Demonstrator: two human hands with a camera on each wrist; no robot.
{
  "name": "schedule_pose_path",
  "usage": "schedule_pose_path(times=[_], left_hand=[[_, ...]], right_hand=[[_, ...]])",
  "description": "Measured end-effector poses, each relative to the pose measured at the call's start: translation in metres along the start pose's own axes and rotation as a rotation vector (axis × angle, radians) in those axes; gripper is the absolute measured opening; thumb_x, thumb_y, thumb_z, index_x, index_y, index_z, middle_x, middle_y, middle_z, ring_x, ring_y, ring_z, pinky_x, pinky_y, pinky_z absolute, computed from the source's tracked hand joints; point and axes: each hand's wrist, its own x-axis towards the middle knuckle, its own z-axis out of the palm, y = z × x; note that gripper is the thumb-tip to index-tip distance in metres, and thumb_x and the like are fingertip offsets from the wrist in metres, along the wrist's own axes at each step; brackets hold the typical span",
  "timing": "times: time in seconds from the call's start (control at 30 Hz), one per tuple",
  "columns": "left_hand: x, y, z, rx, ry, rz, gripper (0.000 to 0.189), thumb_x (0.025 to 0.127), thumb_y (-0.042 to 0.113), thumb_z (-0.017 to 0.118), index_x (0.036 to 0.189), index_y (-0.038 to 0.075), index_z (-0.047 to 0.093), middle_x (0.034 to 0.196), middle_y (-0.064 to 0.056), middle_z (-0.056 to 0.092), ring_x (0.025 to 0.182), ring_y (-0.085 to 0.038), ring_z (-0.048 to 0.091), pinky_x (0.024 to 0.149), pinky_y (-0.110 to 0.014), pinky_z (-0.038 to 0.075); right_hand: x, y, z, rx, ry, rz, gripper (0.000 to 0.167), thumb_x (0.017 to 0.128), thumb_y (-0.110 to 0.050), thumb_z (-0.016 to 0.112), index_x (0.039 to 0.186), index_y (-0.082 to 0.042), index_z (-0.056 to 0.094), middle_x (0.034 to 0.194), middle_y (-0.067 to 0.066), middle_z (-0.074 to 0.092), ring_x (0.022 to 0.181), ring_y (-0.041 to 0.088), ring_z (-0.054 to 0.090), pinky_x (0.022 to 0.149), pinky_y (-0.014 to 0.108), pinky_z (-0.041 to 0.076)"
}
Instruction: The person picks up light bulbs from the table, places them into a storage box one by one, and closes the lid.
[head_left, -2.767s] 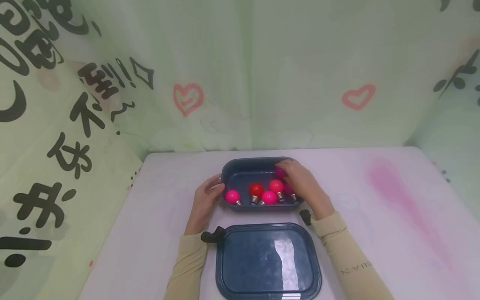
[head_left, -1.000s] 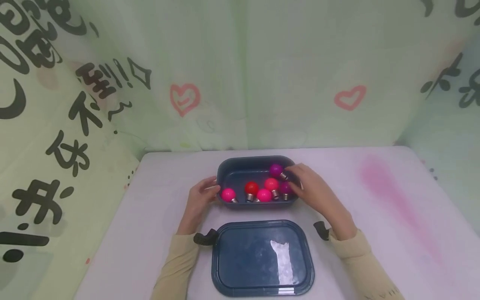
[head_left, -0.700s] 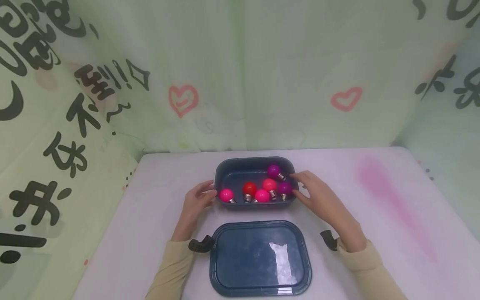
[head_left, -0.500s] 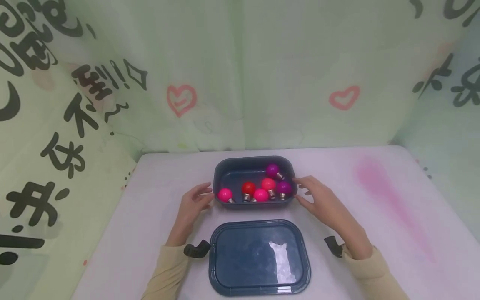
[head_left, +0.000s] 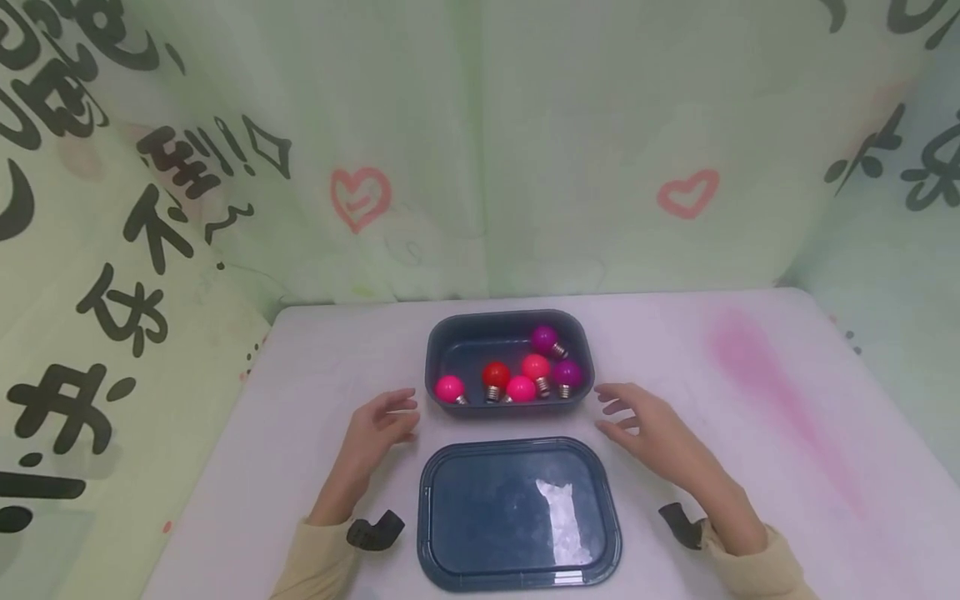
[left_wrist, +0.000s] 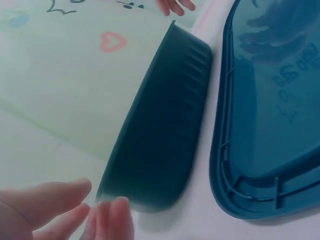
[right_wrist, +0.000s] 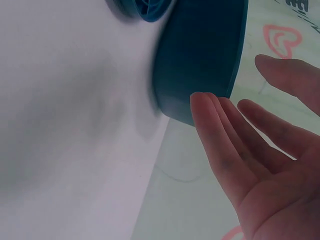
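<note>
A dark blue plastic box (head_left: pixel 465 333) stands on the white table with several bulbs inside. A red bulb (head_left: pixel 496 374), pink ones such as the pink bulb (head_left: pixel 450 388) at the left end, and a purple bulb (head_left: pixel 544 338) at the right lie there with metal screw bases showing. My left hand (head_left: pixel 378 429) hovers just off the box's front left corner, fingers relaxed and holding nothing. Off the front right corner, my right hand (head_left: pixel 648 429) is likewise loose, with nothing in it. In the right wrist view, the box wall (right_wrist: pixel 200 60) lies behind my fingertips (right_wrist: pixel 200 102).
The matching dark blue lid (head_left: pixel 510 508) lies flat in front of the box, between my forearms. White table surface (head_left: pixel 285 433) extends to both sides. Behind the table hangs a pale green cloth (head_left: pixel 525 125) with drawn hearts and writing.
My right hand has let go of a purple bulb inside the box and withdrawn to the right. Both hands have since drawn away from the box's ends, toward me. The box stays in place.
</note>
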Motion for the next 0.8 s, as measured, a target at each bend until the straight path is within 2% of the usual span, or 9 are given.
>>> schedule_pose_path(times=[0.43, 0.7, 0.8], left_hand=[[-0.022, -0.007, -0.001, 0.085, -0.016, -0.059, 0.038, 0.091, 0.013, 0.071, 0.127, 0.003, 0.064, 0.117, -0.016, 0.07, 0.095, -0.025, 0.072, 0.085, -0.038, 0.057], [-0.029, -0.015, -0.001, 0.113, -0.045, -0.167, 0.034, 0.091, 0.011, 0.069, 0.123, 0.001, 0.065, 0.11, -0.013, 0.072, 0.092, -0.02, 0.071, 0.076, -0.034, 0.059], [-0.033, -0.016, -0.001, 0.106, -0.075, -0.177, 0.034, 0.09, 0.009, 0.069, 0.122, -0.001, 0.065, 0.109, -0.014, 0.072, 0.092, -0.02, 0.07, 0.074, -0.034, 0.059]], right_hand=[[-0.012, 0.005, 0.016, 0.077, -0.079, 0.034, 0.044, 0.087, -0.008, 0.073, 0.127, 0.006, 0.058, 0.112, 0.017, 0.069, 0.095, 0.027, 0.069, 0.08, 0.038, 0.057], [-0.017, 0.007, 0.022, 0.056, -0.114, 0.076, 0.041, 0.087, -0.01, 0.074, 0.123, 0.004, 0.061, 0.101, 0.009, 0.071, 0.088, 0.02, 0.067, 0.076, 0.033, 0.057], [-0.019, 0.007, 0.024, 0.06, -0.131, 0.088, 0.041, 0.086, -0.012, 0.075, 0.121, 0.004, 0.061, 0.096, 0.005, 0.069, 0.083, 0.016, 0.065, 0.072, 0.028, 0.055]])
